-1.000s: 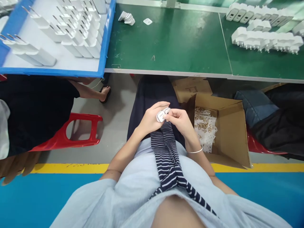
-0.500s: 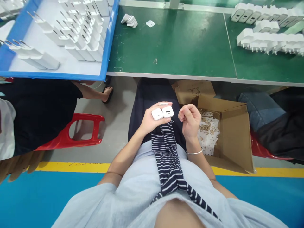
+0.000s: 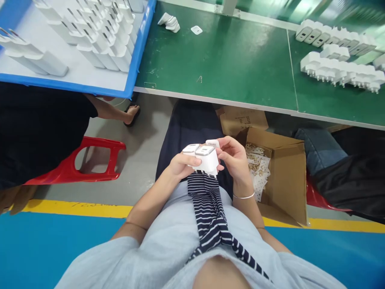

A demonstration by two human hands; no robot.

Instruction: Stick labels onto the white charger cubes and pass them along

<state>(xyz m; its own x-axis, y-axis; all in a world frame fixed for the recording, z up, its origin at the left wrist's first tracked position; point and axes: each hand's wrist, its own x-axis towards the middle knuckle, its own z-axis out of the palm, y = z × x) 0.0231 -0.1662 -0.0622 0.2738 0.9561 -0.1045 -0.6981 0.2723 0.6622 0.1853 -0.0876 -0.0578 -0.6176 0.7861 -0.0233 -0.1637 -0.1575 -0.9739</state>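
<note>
Two white charger blocks (image 3: 207,159) sit side by side over my lap, their port faces turned up and metal pins pointing down. My left hand (image 3: 182,163) is wrapped round them from the left, its thumb across the front. At their right, the fingers of my right hand (image 3: 234,156) pinch a small white piece (image 3: 213,143) just behind the blocks. On the green table (image 3: 246,68) lie a thin white cover (image 3: 196,30) and a small stack of white covers (image 3: 169,22).
A blue-edged tray (image 3: 136,60) at upper left holds several white chargers. More chargers (image 3: 341,70) stand in rows at the right. An open cardboard box (image 3: 285,180) is beside my right arm. Red stools (image 3: 112,160) and other people flank me.
The chargers have tilted so their sides and pins show. My right hand has moved left to them and now holds a small white piece. The view has shifted slightly.
</note>
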